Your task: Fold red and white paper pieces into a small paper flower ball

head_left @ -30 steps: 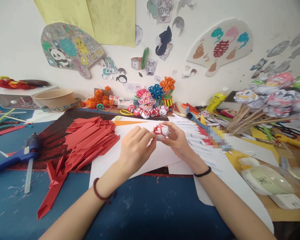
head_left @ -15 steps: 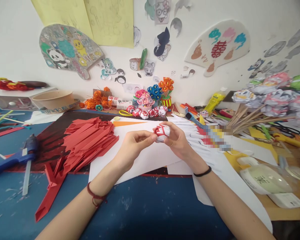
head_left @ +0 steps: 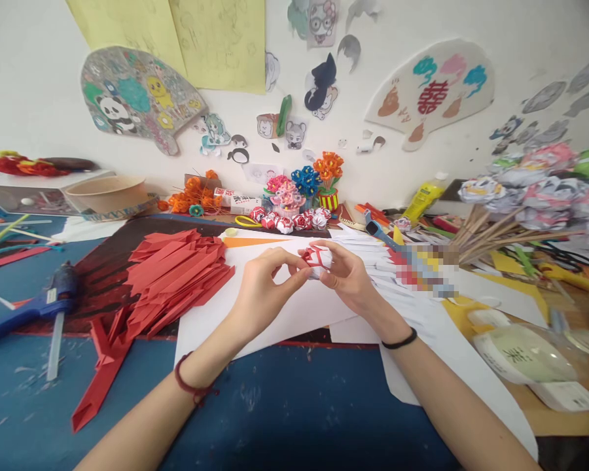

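Observation:
Both hands meet over white paper sheets [head_left: 275, 314] at the middle of the table. My right hand [head_left: 346, 278] is closed round a small red-and-white folded paper flower [head_left: 318, 256], holding it just above the sheets. My left hand [head_left: 265, 291] pinches the flower's left side with thumb and fingertips. A red cord circles my left wrist, a black band my right wrist. A pile of folded red paper strips [head_left: 174, 271] lies to the left of my left hand.
A blue glue gun [head_left: 34, 304] lies at the left. More small paper flowers [head_left: 287, 221] and paper bouquets stand at the back by the wall. Paper roses on sticks [head_left: 530, 190], scissors and a clear container [head_left: 523, 353] crowd the right side.
My left hand has closed in again on the flower's left side, fingers curling over it. The flower has turned slightly in my right hand and stays in the same place.

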Motion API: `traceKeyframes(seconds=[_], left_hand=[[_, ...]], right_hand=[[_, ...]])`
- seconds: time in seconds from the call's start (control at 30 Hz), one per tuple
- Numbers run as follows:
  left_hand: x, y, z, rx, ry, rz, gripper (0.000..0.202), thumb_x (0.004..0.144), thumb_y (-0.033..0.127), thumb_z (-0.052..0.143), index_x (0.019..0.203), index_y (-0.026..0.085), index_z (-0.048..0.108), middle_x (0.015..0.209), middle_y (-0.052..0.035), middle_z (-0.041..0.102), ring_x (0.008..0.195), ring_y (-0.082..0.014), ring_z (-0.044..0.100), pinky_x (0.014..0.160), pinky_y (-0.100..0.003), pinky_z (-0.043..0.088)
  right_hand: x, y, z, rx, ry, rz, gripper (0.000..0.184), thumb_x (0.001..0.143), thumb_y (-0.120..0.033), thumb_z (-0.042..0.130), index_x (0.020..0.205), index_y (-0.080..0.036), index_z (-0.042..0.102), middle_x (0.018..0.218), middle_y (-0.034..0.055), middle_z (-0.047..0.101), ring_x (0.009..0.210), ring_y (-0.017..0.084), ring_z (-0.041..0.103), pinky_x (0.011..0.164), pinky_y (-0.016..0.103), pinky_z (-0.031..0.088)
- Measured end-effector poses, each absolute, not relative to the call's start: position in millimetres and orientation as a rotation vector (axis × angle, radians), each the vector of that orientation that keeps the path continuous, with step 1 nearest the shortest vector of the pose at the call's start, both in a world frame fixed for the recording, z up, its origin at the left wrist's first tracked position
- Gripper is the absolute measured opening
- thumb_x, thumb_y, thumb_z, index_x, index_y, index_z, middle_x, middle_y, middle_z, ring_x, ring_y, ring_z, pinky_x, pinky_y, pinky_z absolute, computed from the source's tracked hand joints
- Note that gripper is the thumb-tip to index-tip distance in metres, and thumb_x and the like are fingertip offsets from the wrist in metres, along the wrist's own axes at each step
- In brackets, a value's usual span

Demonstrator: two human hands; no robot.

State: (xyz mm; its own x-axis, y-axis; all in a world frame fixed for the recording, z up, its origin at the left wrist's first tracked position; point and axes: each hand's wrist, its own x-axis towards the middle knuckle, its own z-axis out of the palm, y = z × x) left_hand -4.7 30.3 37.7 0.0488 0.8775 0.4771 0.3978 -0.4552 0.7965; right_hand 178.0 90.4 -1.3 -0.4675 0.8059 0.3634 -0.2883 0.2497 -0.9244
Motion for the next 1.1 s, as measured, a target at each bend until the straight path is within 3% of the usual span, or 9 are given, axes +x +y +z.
traceKeyframes(seconds=[0.27,0.43,0.6,0.77,1.1], left_hand=[[-4.9,29.7,37.8,1.841,1.3,1.394,0.007,0.084,0.024,0.069,0.079,0.02,0.068,0.079,0.0018,0.069,0.068,-0.0112,0.052,0.062,-0.027,0.038],[-3.9,25.5,41.0,1.992,1.234,1.459,0.008,0.087,0.022,0.066,0.08,0.019,0.065,0.079,0.0006,0.066,0.074,-0.0126,0.054,0.066,-0.027,0.039],[-1.8,23.4,42.0,2.176,1.169,1.52,0.008,0.09,0.017,0.062,0.082,0.018,0.063,0.079,-0.0014,0.064,0.08,-0.0147,0.056,0.073,-0.029,0.043],[-0.9,25.3,38.5,2.253,1.183,1.574,0.006,0.09,0.017,0.063,0.085,0.019,0.065,0.078,-0.002,0.065,0.078,-0.0153,0.057,0.071,-0.029,0.045],[-9.4,26.4,43.3,2.291,1.332,1.663,0.004,0.088,0.017,0.064,0.086,0.02,0.066,0.081,-0.0017,0.067,0.079,-0.0154,0.057,0.074,-0.03,0.046]], right_hand=[[177.6,85.5,5.5,-0.455,-1.563,1.52,0.053,0.081,-0.033,0.077,0.131,-0.027,0.06,0.119,0.0075,0.067,0.115,0.027,0.061,0.1,0.049,0.049],[175.7,84.1,7.3,-0.44,-1.576,1.537,0.058,0.078,-0.036,0.079,0.132,-0.027,0.059,0.116,0.008,0.068,0.113,0.028,0.062,0.099,0.049,0.05],[174.2,82.9,7.8,-0.451,-1.577,1.531,0.053,0.079,-0.036,0.079,0.129,-0.027,0.062,0.114,0.0071,0.068,0.111,0.027,0.062,0.099,0.047,0.051],[173.1,83.1,6.6,-0.466,-1.561,1.526,0.044,0.079,-0.034,0.078,0.121,-0.025,0.066,0.112,0.0063,0.068,0.106,0.025,0.064,0.096,0.046,0.053],[174.9,87.3,1.9,-0.447,-1.51,1.599,0.051,0.083,-0.032,0.075,0.131,-0.025,0.06,0.121,0.0064,0.067,0.112,0.026,0.064,0.104,0.051,0.049]])
